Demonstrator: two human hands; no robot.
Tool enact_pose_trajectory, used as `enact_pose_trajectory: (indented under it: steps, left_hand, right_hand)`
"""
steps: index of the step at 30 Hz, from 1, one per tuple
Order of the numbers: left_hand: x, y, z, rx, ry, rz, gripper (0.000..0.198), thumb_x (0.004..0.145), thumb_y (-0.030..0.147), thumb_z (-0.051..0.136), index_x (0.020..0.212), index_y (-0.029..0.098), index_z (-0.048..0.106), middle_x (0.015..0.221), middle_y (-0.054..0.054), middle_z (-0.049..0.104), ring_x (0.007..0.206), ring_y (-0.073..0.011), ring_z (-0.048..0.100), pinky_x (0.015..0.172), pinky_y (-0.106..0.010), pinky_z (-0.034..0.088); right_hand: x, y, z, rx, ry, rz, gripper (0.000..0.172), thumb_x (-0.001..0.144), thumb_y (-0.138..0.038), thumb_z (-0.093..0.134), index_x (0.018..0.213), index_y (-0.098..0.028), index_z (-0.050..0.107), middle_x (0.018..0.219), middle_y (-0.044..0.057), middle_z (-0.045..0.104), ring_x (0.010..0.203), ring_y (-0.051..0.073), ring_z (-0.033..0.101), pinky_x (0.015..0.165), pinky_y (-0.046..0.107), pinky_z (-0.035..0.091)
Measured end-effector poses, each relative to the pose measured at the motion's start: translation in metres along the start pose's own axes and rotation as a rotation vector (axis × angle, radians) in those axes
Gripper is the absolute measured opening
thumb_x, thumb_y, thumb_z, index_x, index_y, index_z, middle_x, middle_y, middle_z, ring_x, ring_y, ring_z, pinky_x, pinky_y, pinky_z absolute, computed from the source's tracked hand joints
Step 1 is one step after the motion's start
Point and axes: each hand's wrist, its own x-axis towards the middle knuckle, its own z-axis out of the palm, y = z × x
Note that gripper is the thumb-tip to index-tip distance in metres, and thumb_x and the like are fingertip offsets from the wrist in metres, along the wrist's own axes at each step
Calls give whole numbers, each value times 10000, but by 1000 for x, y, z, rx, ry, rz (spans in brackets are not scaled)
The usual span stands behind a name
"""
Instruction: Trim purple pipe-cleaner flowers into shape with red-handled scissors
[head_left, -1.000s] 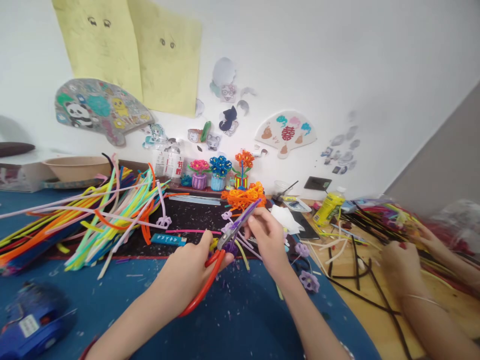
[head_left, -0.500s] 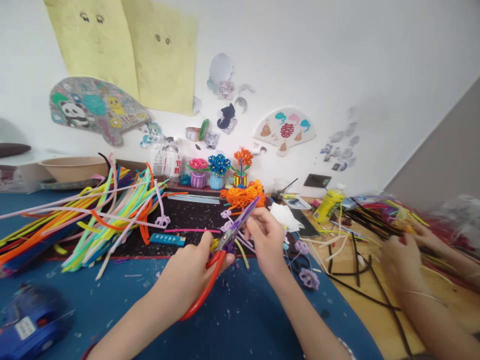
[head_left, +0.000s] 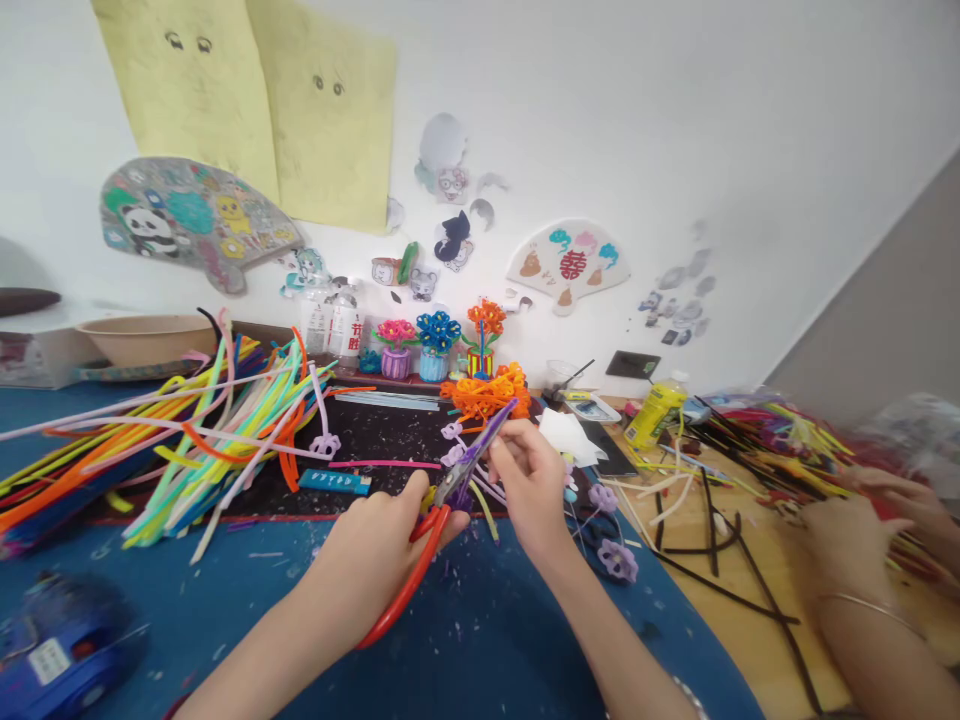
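My left hand (head_left: 394,535) is closed around the scissors (head_left: 424,580), near the pivot. Their red handles hang below the fist, and the blades point up and to the right. A purple pipe cleaner (head_left: 491,425) runs along the blades, its lower part bunched by my left fingertips. With fingertips pinched together, my right hand (head_left: 531,480) grips this pipe cleaner beside the blades; the exact contact is partly hidden. Behind the blades lie small lilac pipe-cleaner flowers (head_left: 452,455). More lilac flowers (head_left: 617,560) are right of my right wrist.
A heap of coloured pipe cleaners (head_left: 217,430) lies left, near a blue lighter (head_left: 334,482). A blue glue gun (head_left: 64,640) occupies the near left. Orange flowers (head_left: 487,390) and small flower pots (head_left: 435,362) stand behind. At right, another person's hands (head_left: 855,530) handle pipe cleaners beside a yellow bottle (head_left: 658,410).
My hands, the scissors and the purple pipe cleaner stay almost in place. The other person's hands have shifted to the right and slightly nearer.
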Motion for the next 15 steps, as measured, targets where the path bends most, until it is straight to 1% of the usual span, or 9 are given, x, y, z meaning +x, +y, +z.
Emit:
enact_pose_trajectory:
  steps: [3,6,9,12,15]
  left_hand:
    - [0,0,0,2,-5,-4,373,910,540,288,926,216,470,687,-90,678,708,-345,679,504,-289,347]
    - [0,1,1,-5,-10,-9,366,909,538,297,944,213,462,679,-87,675,706,-343,680,510,-292,360]
    - [-1,0,1,-29,-24,-6,355,907,541,296,916,217,439,683,-84,674,720,-340,681,517,-291,365]
    - [-3,2,0,-85,-48,-1,326,912,518,280,908,217,408,703,-81,675,722,-327,681,517,-290,361]
    - [-4,4,0,-139,-52,7,300,921,480,257,957,210,383,695,-67,670,693,-304,678,505,-281,344]
  right_hand:
    - [1,1,-1,-12,-10,-9,140,821,-318,574,765,-191,556,599,-35,525,467,84,457,426,199,380]
    - [1,2,-1,-19,-12,-18,133,820,-310,576,763,-191,558,603,-34,530,471,85,462,429,198,381]
    - [1,2,-2,-25,-9,-27,121,825,-295,570,768,-189,561,591,-39,521,479,85,464,436,195,383]
    - [0,2,-1,-22,-20,-31,117,827,-285,571,762,-189,561,594,-39,520,480,85,463,444,196,385]
    - [-2,3,0,-2,-48,-25,119,833,-286,568,763,-190,565,607,-35,523,481,85,455,448,201,384]
